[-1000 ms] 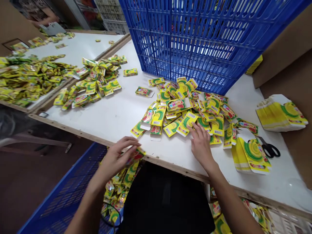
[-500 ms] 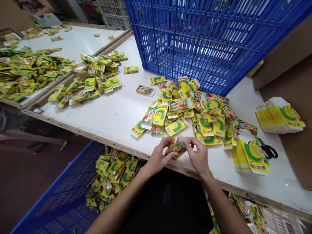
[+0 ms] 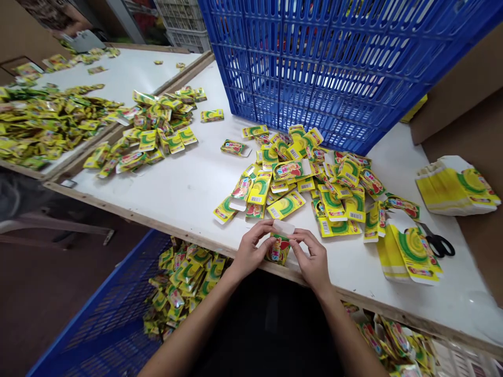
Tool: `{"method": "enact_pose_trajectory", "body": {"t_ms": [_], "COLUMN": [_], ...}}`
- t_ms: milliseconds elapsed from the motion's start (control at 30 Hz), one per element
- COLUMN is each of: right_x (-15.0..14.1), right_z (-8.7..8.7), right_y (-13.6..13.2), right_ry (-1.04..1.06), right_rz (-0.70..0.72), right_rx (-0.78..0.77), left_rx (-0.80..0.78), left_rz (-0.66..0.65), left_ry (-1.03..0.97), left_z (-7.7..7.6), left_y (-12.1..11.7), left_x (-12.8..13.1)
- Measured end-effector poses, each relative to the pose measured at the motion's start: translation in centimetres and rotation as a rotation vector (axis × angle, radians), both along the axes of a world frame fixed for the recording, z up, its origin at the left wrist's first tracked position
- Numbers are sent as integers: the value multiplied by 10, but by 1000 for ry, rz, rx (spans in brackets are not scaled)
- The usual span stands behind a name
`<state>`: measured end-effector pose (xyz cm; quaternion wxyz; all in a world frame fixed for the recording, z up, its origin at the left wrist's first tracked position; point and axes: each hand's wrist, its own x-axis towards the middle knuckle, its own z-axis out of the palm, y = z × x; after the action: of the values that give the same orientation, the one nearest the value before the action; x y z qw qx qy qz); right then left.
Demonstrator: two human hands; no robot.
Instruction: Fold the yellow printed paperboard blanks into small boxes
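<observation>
Between my two hands, just over the table's front edge, is a small yellow-green printed carton (image 3: 279,249) with its white end flap (image 3: 283,227) standing open. My left hand (image 3: 253,248) grips the carton's left side between thumb and fingers. On the other side, my right hand (image 3: 312,255) pinches its upper right edge near the flap. Beyond my hands lies a heap of similar small cartons (image 3: 286,204), several with white flaps showing. To the right, a stack of flattened cartons (image 3: 408,248) rests beside black-handled scissors (image 3: 440,245).
A large blue plastic crate (image 3: 314,68) stands tilted behind the heap. Another blue crate (image 3: 94,314), below the table edge, holds many packets (image 3: 192,277). More flat cartons (image 3: 456,186) lean by a cardboard box (image 3: 463,94). Wooden strips edge the white table (image 3: 184,183); a person (image 3: 58,18) is at far left.
The carton has turned more upright toward me, and its white flap now stands up at the top. My right hand has shifted slightly down along its edge. The view has moved slightly.
</observation>
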<state>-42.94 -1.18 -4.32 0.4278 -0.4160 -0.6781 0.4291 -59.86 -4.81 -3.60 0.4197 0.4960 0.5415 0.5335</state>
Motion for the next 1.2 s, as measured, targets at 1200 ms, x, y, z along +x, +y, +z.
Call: {"method": "enact_pose_trajectory", "body": {"t_ms": [1200], "right_x": [-1], "right_z": [11], "right_y": [-9], "right_ry": [-4], "right_rz": [23], "right_rx": [-24], "left_rx": [49], "left_rz": [-84], "left_ry": [80], "left_z": [9], "left_y": [0], "left_x": [-3]}}
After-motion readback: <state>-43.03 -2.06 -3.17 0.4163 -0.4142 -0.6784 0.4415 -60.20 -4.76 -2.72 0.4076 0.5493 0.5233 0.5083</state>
